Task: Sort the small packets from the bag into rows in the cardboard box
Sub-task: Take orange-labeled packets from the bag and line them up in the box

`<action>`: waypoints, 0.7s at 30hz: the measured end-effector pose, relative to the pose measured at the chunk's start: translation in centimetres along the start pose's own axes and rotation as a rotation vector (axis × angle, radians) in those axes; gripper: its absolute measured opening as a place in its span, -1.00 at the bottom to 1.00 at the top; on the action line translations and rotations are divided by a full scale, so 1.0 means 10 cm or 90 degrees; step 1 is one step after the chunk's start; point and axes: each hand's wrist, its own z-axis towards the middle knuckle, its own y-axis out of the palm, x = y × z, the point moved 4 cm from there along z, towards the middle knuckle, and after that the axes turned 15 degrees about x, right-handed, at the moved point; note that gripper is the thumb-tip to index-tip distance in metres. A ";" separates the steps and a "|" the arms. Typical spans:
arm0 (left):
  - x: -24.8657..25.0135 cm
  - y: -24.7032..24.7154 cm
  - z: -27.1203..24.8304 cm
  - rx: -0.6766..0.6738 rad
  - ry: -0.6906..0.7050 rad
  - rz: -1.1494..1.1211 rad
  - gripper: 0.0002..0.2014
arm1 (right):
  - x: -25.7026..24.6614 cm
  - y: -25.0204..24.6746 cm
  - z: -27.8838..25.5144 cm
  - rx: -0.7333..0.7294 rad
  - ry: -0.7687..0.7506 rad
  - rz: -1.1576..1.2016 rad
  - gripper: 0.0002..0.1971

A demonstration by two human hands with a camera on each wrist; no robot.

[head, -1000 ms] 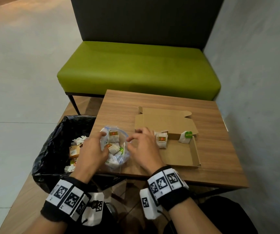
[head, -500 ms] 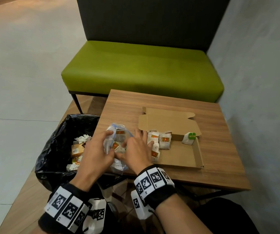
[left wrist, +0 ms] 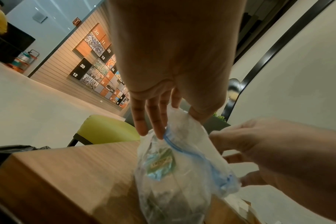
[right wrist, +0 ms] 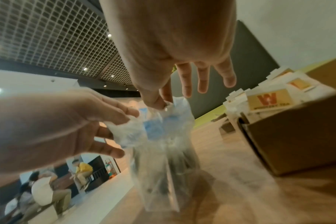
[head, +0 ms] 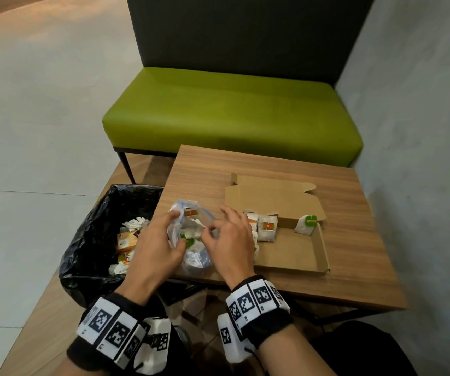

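packets (head: 265,226): a few orange-label ones and one green-label stand at the cardboard box (head: 294,253) back wall; rows barely started. more remain in the plastic bag (head: 191,240) on the desk (head: 354,213). left hand (head: 156,248) and right hand (head: 229,240) each pinch the bag mouth.

Right hand (head: 229,240) hides the box's (head: 324,251) left packets.

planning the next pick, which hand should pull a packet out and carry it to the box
Right. The right hand pinches the bag mouth beside the cardboard box; the left hand holds the far side.
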 end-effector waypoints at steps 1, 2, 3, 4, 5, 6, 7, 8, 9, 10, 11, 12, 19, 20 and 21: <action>-0.01 0.02 0.02 -0.004 0.006 0.006 -0.39 | 0.02 -0.02 0.00 0.022 0.008 0.029 -0.79; 0.00 0.04 0.04 -0.014 0.019 0.011 -0.39 | 0.03 -0.03 -0.01 0.043 0.012 0.050 -0.79; 0.01 0.07 0.06 -0.024 0.035 0.012 -0.40 | 0.05 -0.05 -0.02 0.062 0.013 0.061 -0.79; 0.02 0.09 0.08 -0.036 0.050 0.016 -0.42 | 0.07 -0.07 -0.03 0.080 0.011 0.066 -0.80; 0.03 0.12 0.08 -0.042 0.063 0.033 -0.45 | 0.09 -0.10 -0.05 0.097 0.008 0.068 -0.81; 0.04 0.13 0.08 -0.037 0.073 0.068 -0.49 | 0.11 -0.12 -0.06 0.114 0.006 0.070 -0.82; 0.06 0.13 0.06 -0.015 0.079 0.108 -0.53 | 0.14 -0.15 -0.08 0.130 0.004 0.072 -0.83; 0.10 0.12 0.03 0.023 0.087 0.130 -0.58 | 0.17 -0.17 -0.10 0.145 0.003 0.072 -0.83; 0.17 0.12 -0.01 0.067 0.102 0.120 -0.64 | 0.19 -0.18 -0.13 0.157 0.003 0.074 -0.83; 0.25 0.11 -0.05 0.100 0.126 0.089 -0.71 | 0.21 -0.19 -0.15 0.168 0.003 0.078 -0.83; 0.34 0.12 -0.11 0.112 0.144 0.052 -0.76 | 0.23 -0.21 -0.18 0.180 0.001 0.085 -0.83; 0.41 0.15 -0.15 0.097 0.145 0.016 -0.78 | 0.25 -0.22 -0.20 0.194 -0.004 0.091 -0.83; 0.58 0.48 -0.23 -0.058 -0.027 -0.259 -0.75 | 0.36 -0.37 -0.29 0.157 -0.070 0.106 -0.69; 0.59 0.50 -0.22 -0.066 -0.032 -0.270 -0.77 | 0.41 -0.39 -0.29 0.129 -0.068 0.118 -0.73; 0.59 0.52 -0.21 -0.074 -0.028 -0.264 -0.76 | 0.46 -0.42 -0.28 0.104 -0.052 0.139 -0.77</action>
